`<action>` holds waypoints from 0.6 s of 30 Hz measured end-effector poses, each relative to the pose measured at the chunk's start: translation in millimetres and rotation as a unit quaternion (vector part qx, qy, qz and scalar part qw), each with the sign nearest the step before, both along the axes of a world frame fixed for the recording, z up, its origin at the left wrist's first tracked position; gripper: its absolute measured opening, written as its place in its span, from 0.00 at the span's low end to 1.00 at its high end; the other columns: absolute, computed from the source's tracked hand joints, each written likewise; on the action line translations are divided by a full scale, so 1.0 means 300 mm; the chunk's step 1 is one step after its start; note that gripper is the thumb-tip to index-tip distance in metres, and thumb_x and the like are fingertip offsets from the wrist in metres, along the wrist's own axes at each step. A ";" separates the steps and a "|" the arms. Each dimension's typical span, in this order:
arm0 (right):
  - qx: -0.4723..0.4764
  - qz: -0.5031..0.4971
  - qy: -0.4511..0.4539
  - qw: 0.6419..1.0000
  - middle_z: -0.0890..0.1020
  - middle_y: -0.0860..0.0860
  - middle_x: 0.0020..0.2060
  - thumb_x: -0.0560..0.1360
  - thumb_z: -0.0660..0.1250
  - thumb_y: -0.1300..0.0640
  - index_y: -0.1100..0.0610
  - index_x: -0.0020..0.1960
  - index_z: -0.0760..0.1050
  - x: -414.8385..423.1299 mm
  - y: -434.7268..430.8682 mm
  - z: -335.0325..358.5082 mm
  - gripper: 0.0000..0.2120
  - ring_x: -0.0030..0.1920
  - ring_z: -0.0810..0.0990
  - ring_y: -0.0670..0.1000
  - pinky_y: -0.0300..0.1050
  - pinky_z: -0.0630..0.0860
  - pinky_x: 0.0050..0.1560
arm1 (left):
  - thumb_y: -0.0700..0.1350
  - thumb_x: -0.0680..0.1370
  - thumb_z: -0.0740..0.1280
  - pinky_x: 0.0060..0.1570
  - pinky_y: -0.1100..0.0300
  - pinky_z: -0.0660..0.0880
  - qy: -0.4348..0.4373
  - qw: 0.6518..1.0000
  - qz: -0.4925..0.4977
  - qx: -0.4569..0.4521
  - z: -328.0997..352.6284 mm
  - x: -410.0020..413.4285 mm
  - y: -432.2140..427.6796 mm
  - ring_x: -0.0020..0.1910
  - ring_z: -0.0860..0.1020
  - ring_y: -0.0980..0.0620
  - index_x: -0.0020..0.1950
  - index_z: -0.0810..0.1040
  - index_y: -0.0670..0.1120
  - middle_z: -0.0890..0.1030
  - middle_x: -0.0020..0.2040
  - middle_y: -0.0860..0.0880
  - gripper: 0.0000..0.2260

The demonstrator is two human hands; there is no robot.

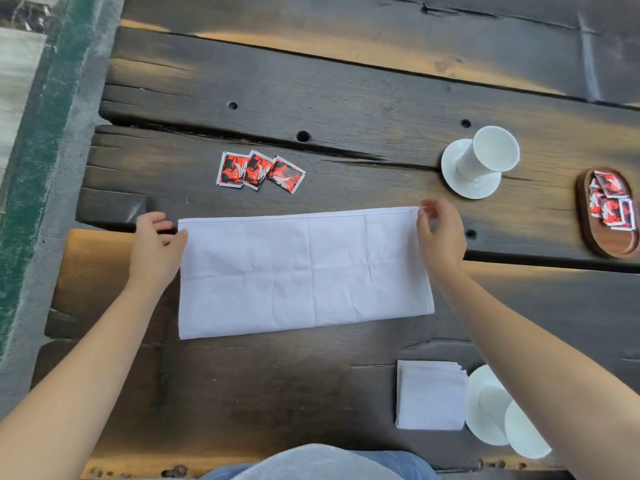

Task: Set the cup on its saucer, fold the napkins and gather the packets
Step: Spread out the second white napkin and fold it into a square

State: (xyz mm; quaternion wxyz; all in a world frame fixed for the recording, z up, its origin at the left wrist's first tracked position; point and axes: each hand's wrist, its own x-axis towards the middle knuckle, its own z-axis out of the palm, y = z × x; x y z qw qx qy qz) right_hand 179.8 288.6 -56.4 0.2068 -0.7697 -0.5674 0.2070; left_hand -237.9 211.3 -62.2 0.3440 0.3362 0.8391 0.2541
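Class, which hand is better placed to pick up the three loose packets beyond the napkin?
The left hand: the loose packets lie beyond the left half of the napkin, near it; the right hand is at the opposite corner.

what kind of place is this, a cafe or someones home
Probably a cafe or restaurant: a white cup on its saucer, a wooden tray of matching packets, and a stack of folded napkins.

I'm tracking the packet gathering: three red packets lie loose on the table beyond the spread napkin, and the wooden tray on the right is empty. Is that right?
Not quite. The wooden tray is not empty: it already holds several red packets, as the head view shows. The rest stands: three loose packets lie on the table beyond the spread napkin.
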 end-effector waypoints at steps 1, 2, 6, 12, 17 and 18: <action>0.024 0.056 -0.018 0.998 0.78 0.45 0.53 0.76 0.60 0.53 0.48 0.57 0.72 -0.007 -0.022 0.012 0.10 0.55 0.75 0.50 0.49 0.72 0.49 | 0.43 0.76 0.67 0.56 0.48 0.71 0.065 0.997 -0.041 0.029 0.019 0.017 -0.021 0.62 0.73 0.41 0.67 0.65 0.42 0.71 0.65 0.41 0.21; 0.043 0.131 -0.043 0.990 0.77 0.48 0.56 0.76 0.62 0.55 0.51 0.59 0.73 -0.022 -0.049 0.020 0.12 0.58 0.74 0.52 0.52 0.73 0.52 | 0.43 0.75 0.68 0.59 0.46 0.69 0.129 0.985 -0.101 0.056 0.039 0.044 -0.043 0.64 0.70 0.41 0.68 0.65 0.43 0.69 0.67 0.41 0.23; -0.008 0.424 -0.129 0.896 0.68 0.55 0.72 0.75 0.65 0.48 0.53 0.72 0.67 -0.158 -0.210 0.011 0.26 0.72 0.66 0.60 0.59 0.64 0.70 | 0.51 0.74 0.69 0.72 0.45 0.54 0.200 0.896 -0.390 0.067 0.049 0.222 -0.161 0.76 0.56 0.45 0.74 0.61 0.47 0.58 0.77 0.46 0.32; -0.118 0.546 -0.187 0.808 0.44 0.48 0.78 0.79 0.57 0.44 0.51 0.78 0.45 -0.297 -0.350 -0.069 0.34 0.78 0.43 0.52 0.59 0.44 0.75 | 0.56 0.78 0.60 0.73 0.42 0.46 0.256 0.808 -0.530 0.005 -0.031 0.398 -0.254 0.77 0.47 0.45 0.77 0.48 0.49 0.45 0.77 0.49 0.33; -0.122 0.563 -0.233 0.784 0.40 0.46 0.77 0.80 0.55 0.44 0.51 0.78 0.41 -0.222 -0.330 -0.091 0.34 0.77 0.38 0.51 0.58 0.39 0.74 | 0.54 0.80 0.56 0.73 0.44 0.45 0.282 0.781 -0.556 -0.035 -0.069 0.332 -0.278 0.77 0.46 0.46 0.77 0.46 0.50 0.43 0.78 0.49 0.29; -0.123 0.560 -0.235 0.785 0.39 0.45 0.77 0.79 0.55 0.43 0.51 0.78 0.41 -0.198 -0.325 -0.092 0.34 0.77 0.37 0.50 0.57 0.38 0.74 | 0.54 0.80 0.58 0.73 0.43 0.48 0.276 0.784 -0.555 -0.032 -0.064 0.318 -0.281 0.77 0.49 0.45 0.77 0.49 0.50 0.47 0.78 0.48 0.30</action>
